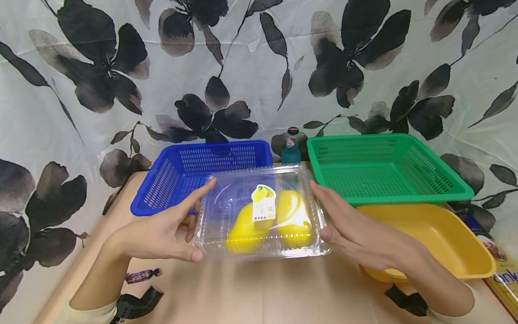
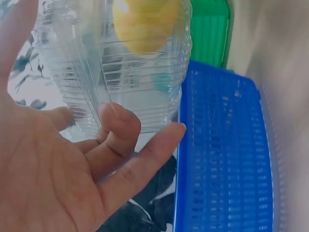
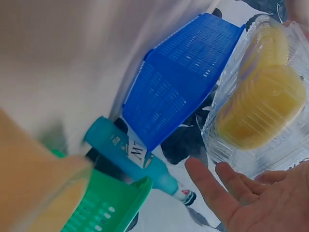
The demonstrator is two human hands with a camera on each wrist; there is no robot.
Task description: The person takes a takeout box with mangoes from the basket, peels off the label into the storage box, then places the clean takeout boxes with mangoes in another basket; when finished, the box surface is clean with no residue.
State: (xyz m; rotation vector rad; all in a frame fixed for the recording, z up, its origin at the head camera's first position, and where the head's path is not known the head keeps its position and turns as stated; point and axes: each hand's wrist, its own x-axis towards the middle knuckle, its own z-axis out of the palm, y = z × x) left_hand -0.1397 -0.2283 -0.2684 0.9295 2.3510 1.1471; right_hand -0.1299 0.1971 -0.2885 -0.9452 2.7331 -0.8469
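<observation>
A clear plastic clamshell box (image 1: 220,211) is held up between both hands over the table, tilted. Inside it lie two yellow mango-like fruits (image 1: 247,228), toward the right side. A white label (image 1: 264,209) with a fruit picture is on its lid. My left hand (image 1: 155,234) grips the left end, index finger by the far corner and thumb by the near one. In the left wrist view, its middle finger (image 2: 120,128) bends against the ribbed side. My right hand (image 1: 360,229) holds the right end between thumb and fairly straight fingers (image 3: 212,188).
Behind the box stand a blue basket (image 1: 151,191), a teal bottle (image 1: 291,153) with a dark cap, and a green basket (image 1: 388,173). A yellow basin (image 1: 437,234) sits at right, beside a yellow packet (image 1: 506,274). A purple-wrapped candy (image 1: 143,275) lies near my left forearm.
</observation>
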